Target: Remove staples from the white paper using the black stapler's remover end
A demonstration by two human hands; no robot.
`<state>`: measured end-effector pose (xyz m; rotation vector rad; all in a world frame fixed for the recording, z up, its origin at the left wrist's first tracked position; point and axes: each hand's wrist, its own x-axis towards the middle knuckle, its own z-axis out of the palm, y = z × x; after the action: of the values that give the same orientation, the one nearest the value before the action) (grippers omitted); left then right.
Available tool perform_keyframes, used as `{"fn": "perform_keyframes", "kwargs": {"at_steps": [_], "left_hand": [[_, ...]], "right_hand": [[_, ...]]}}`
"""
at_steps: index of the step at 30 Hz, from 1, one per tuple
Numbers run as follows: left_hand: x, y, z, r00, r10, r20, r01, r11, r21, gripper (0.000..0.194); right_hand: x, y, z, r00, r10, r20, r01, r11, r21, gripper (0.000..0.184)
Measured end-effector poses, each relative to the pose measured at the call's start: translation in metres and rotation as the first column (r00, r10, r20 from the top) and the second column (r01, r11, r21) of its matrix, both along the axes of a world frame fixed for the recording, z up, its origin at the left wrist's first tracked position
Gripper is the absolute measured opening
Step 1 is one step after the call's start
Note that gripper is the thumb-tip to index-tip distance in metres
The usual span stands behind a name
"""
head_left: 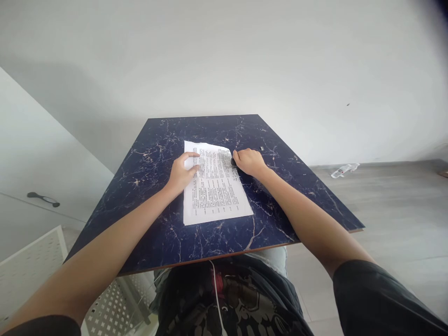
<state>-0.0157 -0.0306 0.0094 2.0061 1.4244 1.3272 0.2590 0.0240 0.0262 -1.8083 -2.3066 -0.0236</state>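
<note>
Printed sheets of paper [217, 186] lie on the dark blue marbled table, covered in lines of small text. My left hand [182, 172] rests on their left edge, with thumb and fingers apart on the page. At the upper right edge of the paper, my right hand [249, 161] is closed around a black object [233, 162]. Only its rounded end shows past the fingers; the rest is hidden, so its kind cannot be made out.
The table [168, 247] meets a pale wall at its far side. A tiny silvery piece [262, 148] lies beyond my right hand. Clear crumpled plastic [345, 171] is on the floor at right. A perforated white panel [31, 266] stands lower left. A white cable [217, 294] hangs down my shirt.
</note>
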Motion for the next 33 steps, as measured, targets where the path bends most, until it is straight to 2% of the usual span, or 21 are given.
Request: {"fn": "perform_keyframes", "kwargs": {"at_steps": [7, 15, 24, 29, 33], "left_hand": [[0.000, 0.001, 0.000, 1.000, 0.013, 0.014, -0.013, 1.000, 0.001, 0.031], [0.002, 0.000, 0.000, 1.000, 0.021, 0.016, -0.021, 1.000, -0.002, 0.032], [0.002, 0.001, -0.001, 1.000, 0.020, 0.008, -0.020, 1.000, 0.002, 0.032], [0.002, 0.001, 0.000, 1.000, 0.020, -0.004, -0.020, 1.000, 0.011, 0.031], [0.000, 0.002, 0.001, 0.999, 0.033, -0.015, -0.033, 0.999, -0.003, 0.032]], "right_hand": [[0.002, 0.001, 0.001, 0.998, -0.057, -0.008, 0.057, 0.998, -0.038, 0.064], [-0.002, -0.001, 0.002, 0.997, -0.071, 0.043, 0.072, 0.997, -0.018, 0.064], [-0.007, -0.007, 0.002, 0.992, 0.024, 0.124, -0.025, 1.000, 0.004, 0.069], [-0.015, -0.015, -0.002, 0.977, 0.062, 0.204, -0.074, 0.996, 0.051, 0.064], [-0.013, -0.014, -0.001, 0.985, 0.066, 0.159, -0.073, 0.997, 0.037, 0.065]]}}
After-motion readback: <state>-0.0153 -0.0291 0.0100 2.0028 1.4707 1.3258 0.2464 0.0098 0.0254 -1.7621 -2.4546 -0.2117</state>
